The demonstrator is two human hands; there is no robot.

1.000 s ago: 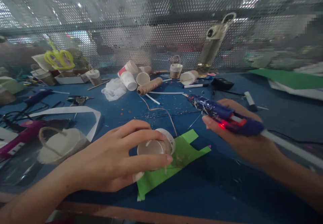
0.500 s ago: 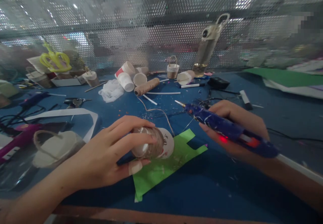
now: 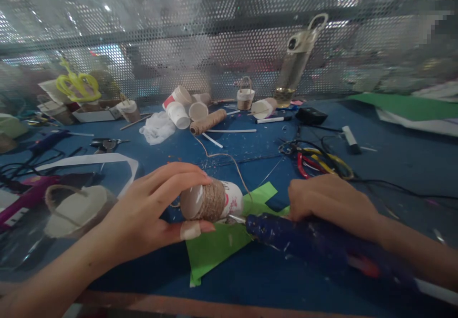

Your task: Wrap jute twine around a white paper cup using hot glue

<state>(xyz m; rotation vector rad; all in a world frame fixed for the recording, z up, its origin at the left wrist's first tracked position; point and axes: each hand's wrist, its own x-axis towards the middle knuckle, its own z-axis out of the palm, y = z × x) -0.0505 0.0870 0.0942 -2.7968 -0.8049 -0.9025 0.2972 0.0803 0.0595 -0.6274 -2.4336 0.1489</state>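
Note:
My left hand (image 3: 161, 198) is closed around a paper cup (image 3: 234, 197) lying on its side, its base end toward my palm. Brown twine (image 3: 213, 199) is wound around that end; the printed white part shows beyond it. Closed around a blue hot glue gun (image 3: 286, 234) is my right hand (image 3: 329, 198). The gun's metal nozzle (image 3: 236, 218) points left at the lower side of the cup, close to the twine's edge; I cannot tell whether it touches. Beneath the cup lies a green paper piece (image 3: 218, 249). A loose twine strand runs back to a twine roll (image 3: 209, 121).
Behind are paper cups (image 3: 179, 115), a small twine-handled bucket (image 3: 245, 99) and a leaning bottle (image 3: 293, 67). Red-handled scissors or pliers (image 3: 304, 165) and black cables lie at right. At left are another handled cup (image 3: 78, 208) and a purple glue gun (image 3: 28, 198).
The glue gun has come down and left, its nozzle now at the cup. My left hand has turned the cup slightly. The red and yellow handles behind my right hand have come into view.

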